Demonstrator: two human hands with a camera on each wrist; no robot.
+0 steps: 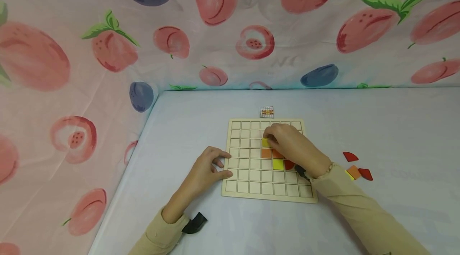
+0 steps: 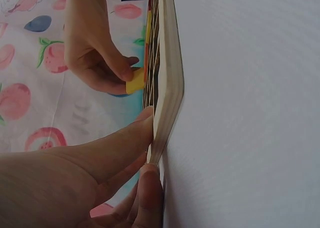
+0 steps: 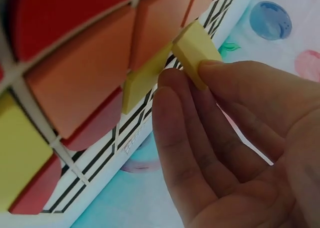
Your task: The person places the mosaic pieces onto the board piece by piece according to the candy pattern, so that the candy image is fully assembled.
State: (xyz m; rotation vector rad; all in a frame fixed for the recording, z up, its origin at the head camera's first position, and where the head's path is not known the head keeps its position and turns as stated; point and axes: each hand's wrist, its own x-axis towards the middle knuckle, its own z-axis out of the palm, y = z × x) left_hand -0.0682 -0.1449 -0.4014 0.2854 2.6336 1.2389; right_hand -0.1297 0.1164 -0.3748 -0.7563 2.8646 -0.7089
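Note:
A wooden grid board [image 1: 245, 175] lies on the table under both hands. Along its left edge, my left hand [image 1: 206, 169] rests with thumb and index fingertips spread apart on the rim. My right hand [image 1: 289, 143] is over the middle of the board. Between its thumb and finger it pinches a yellow tile [image 3: 195, 50], tilted and raised off the grid in the right wrist view. Several flat tiles sit in the cells nearby: an orange square [image 1: 266, 153], a yellow square [image 1: 278, 164] and a red rounded piece [image 1: 289, 164]. The right hand and forearm hide other cells.
Loose tiles lie right of the board: a red quarter-round piece [image 1: 350, 156], another red piece [image 1: 365, 174] and an orange square [image 1: 354, 172] partly over a yellow one. A small pattern card [image 1: 267, 112] is behind the board. Fruit-print cloth [image 1: 215, 39] borders the table.

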